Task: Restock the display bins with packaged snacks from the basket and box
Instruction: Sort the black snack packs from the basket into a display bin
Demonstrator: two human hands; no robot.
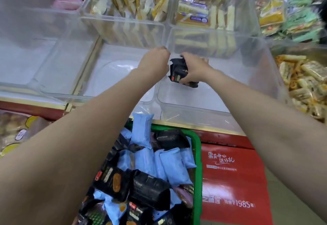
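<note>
Gripping black snack packs (178, 73) upright, right hand (193, 70) fingers clamped; left hand (155, 63) curled, contents hidden.

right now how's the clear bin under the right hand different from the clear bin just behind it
The front bin shows a bare floor, apart from the black packets the right hand grips over it; the back bin already holds pale bar-shaped packs, some stacked flat and others standing on end. The front bin sits at the shelf's near edge, by the green basket; the back bin sits farther in. Both are clear plastic with rounded corners.
</note>
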